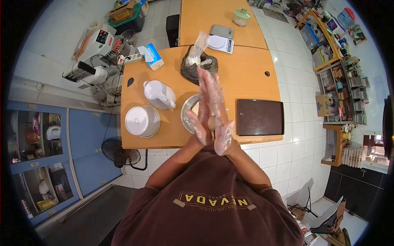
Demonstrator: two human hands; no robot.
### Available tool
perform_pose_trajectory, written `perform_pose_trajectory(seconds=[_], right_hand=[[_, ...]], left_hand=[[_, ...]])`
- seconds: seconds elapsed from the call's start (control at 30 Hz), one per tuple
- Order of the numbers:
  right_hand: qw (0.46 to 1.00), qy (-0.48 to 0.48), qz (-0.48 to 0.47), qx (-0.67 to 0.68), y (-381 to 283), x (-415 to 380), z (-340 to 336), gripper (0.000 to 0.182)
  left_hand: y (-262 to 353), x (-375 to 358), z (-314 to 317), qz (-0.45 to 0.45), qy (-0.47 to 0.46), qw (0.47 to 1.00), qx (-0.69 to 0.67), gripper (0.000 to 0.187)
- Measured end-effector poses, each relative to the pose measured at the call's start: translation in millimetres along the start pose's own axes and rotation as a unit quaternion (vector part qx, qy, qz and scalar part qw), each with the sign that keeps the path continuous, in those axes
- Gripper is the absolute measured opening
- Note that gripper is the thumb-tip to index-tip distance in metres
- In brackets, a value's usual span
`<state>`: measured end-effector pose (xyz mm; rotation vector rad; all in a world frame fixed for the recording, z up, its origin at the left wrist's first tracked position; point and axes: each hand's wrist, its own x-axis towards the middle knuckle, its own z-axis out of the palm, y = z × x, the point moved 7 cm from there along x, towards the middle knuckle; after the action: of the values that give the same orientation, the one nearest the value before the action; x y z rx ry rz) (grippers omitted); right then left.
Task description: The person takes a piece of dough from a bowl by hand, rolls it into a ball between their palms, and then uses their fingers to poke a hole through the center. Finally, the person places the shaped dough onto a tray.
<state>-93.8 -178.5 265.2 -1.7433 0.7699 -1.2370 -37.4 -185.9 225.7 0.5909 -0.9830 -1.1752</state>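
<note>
My left hand (pixel 202 110) and my right hand (pixel 222 119) are raised palm to palm above the front of the table, both dusted with white flour. A small pale dough ball (pixel 211 123) is held between the palms. The fingers point away from me, stretched out and close together. Behind my left hand stands a metal bowl (pixel 185 115) with something whitish in it, partly hidden by the hand. A dark rectangular tray (pixel 260 117) lies to the right of my hands. Beyond the fingertips is a black plastic bag (pixel 188 70) with a clear bag in it.
On the wooden table (pixel 246 69) stand a white lidded tub (pixel 142 121), a white pitcher (pixel 159 95), a blue-and-white tissue box (pixel 154 57), a white scale (pixel 221 44), a grey scale (pixel 222 31) and a green-lidded container (pixel 241 17). A black fan (pixel 119 152) is at the left front.
</note>
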Motion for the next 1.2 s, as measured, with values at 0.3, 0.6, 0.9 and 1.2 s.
perform_pose_trajectory(seconds=[0.3, 0.6, 0.9, 1.2], right_hand=[[0.999, -0.041, 0.014, -0.009, 17.4, -3.4, 3.7, 0.097], [0.996, -0.02, 0.022, 0.09, -8.3, -9.8, -3.2, 0.098], [0.999, -0.04, -0.008, -0.007, 18.3, -5.1, -16.8, 0.092], [1.0, -0.024, 0.015, 0.007, -4.1, -4.7, -18.6, 0.093]], left_hand=[[52.6, 21.0, 8.2, 0.048, 0.04, 0.997, -0.039, 0.117], [14.3, 14.2, 8.9, 0.06, -0.043, 0.978, 0.197, 0.111], [34.0, 16.3, 25.7, -0.008, 0.021, 0.996, -0.088, 0.121], [-13.6, 19.2, 12.7, -0.015, -0.042, 0.996, 0.073, 0.116]])
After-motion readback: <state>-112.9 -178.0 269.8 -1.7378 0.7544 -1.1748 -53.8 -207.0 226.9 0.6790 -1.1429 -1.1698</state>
